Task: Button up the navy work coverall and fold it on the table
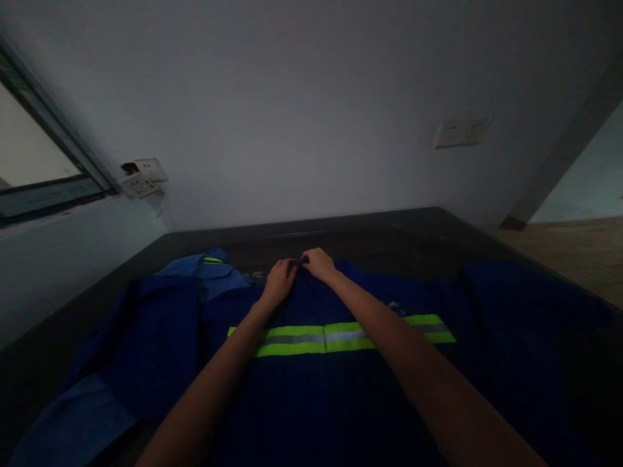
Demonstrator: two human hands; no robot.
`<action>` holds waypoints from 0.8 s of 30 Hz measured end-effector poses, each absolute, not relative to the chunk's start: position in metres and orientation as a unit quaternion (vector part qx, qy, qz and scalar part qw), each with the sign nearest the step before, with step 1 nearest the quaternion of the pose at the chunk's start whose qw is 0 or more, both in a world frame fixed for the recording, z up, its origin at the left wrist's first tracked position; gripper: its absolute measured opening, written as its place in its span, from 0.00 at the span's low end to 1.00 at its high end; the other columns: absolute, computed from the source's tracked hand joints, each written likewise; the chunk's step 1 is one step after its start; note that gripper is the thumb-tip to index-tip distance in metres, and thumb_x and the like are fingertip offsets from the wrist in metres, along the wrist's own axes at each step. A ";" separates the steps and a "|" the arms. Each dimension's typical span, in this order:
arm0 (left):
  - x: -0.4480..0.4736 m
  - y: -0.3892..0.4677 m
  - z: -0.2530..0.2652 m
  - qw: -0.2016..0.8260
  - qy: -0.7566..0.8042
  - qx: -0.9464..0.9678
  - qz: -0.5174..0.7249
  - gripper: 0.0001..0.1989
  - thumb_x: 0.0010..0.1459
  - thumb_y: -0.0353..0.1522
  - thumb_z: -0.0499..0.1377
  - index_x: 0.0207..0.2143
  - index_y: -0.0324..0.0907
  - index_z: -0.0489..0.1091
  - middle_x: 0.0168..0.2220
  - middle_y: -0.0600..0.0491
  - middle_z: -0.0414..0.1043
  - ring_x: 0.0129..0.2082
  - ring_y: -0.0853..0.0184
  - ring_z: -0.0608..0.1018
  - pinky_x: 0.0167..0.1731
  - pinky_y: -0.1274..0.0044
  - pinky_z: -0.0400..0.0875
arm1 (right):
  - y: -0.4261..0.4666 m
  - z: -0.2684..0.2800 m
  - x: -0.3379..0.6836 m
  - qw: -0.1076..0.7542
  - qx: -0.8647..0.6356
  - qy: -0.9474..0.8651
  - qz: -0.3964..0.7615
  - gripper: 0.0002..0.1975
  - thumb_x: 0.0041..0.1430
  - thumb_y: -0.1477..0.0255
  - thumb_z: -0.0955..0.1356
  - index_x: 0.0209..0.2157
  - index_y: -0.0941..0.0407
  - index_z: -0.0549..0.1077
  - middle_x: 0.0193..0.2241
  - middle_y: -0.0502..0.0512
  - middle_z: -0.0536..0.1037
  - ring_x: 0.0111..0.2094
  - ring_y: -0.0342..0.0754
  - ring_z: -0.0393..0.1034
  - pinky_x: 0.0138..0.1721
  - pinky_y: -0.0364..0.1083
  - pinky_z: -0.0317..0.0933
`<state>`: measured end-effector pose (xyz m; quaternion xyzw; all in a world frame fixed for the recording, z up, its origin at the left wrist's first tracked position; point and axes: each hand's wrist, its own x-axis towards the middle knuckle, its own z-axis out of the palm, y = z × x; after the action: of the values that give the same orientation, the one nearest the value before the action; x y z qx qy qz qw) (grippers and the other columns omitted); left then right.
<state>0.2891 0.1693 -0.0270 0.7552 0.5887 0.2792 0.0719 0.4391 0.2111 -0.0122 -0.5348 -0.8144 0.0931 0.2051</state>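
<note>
A dark blue work jacket (311,395) with a yellow-and-silver reflective band (341,336) lies spread flat on a dark table (370,227), front side up. Both my arms reach across it to the collar end. My left hand (279,280) and my right hand (318,263) sit side by side at the neck opening, fingers pinched on the fabric where the two front edges meet. What lies between the fingertips is too dark to make out.
A lighter blue garment (209,267) with a small yellow tag lies behind the jacket at the left. A window (34,155) is at the far left, with wall sockets (141,178) beside it and another socket (460,131) at the right. Wooden floor (574,250) shows at the right.
</note>
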 end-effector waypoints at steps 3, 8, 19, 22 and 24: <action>0.298 0.150 -0.034 -0.041 0.584 0.775 0.238 0.20 0.59 0.33 0.52 0.54 0.41 0.61 0.53 0.45 0.65 0.52 0.57 0.67 0.50 0.65 0.64 | 0.218 -0.018 0.432 0.207 -0.549 -0.803 0.105 0.08 0.57 0.71 0.66 0.38 0.54 0.76 0.39 0.55 0.78 0.43 0.49 0.69 0.42 0.44 0.60; 0.310 0.127 -0.032 -0.135 0.563 0.794 0.185 0.26 0.57 0.34 0.55 0.58 0.45 0.56 0.57 0.44 0.59 0.58 0.55 0.61 0.57 0.61 0.53 | 0.223 -0.027 0.432 0.215 -0.557 -0.796 0.105 0.08 0.57 0.75 0.65 0.36 0.55 0.76 0.38 0.56 0.77 0.41 0.48 0.70 0.40 0.42 0.60; 0.309 0.119 -0.044 -0.067 0.548 0.826 0.117 0.26 0.62 0.39 0.47 0.60 0.36 0.54 0.63 0.41 0.52 0.63 0.58 0.53 0.61 0.61 0.48 | 0.231 -0.036 0.432 0.233 -0.568 -0.783 0.101 0.04 0.54 0.73 0.69 0.33 0.55 0.76 0.37 0.55 0.75 0.40 0.47 0.68 0.43 0.43 0.59; 0.308 0.122 -0.047 -0.047 0.541 0.835 0.090 0.27 0.63 0.40 0.46 0.61 0.36 0.52 0.64 0.41 0.48 0.64 0.58 0.51 0.60 0.62 0.50 | 0.230 -0.038 0.430 0.241 -0.580 -0.772 0.098 0.04 0.54 0.74 0.69 0.33 0.55 0.76 0.38 0.56 0.74 0.42 0.48 0.67 0.42 0.44 0.59; 0.306 0.124 -0.049 -0.039 0.538 0.838 0.081 0.27 0.63 0.41 0.45 0.62 0.38 0.51 0.64 0.42 0.47 0.64 0.58 0.52 0.59 0.62 0.51 | 0.228 -0.039 0.428 0.247 -0.589 -0.764 0.094 0.05 0.54 0.74 0.69 0.34 0.55 0.75 0.39 0.57 0.73 0.44 0.49 0.66 0.43 0.45 0.59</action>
<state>0.3062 0.1236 -0.0487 0.8381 0.5381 0.0809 -0.0387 0.4282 0.2279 -0.0395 -0.5890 -0.7635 0.0942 0.2475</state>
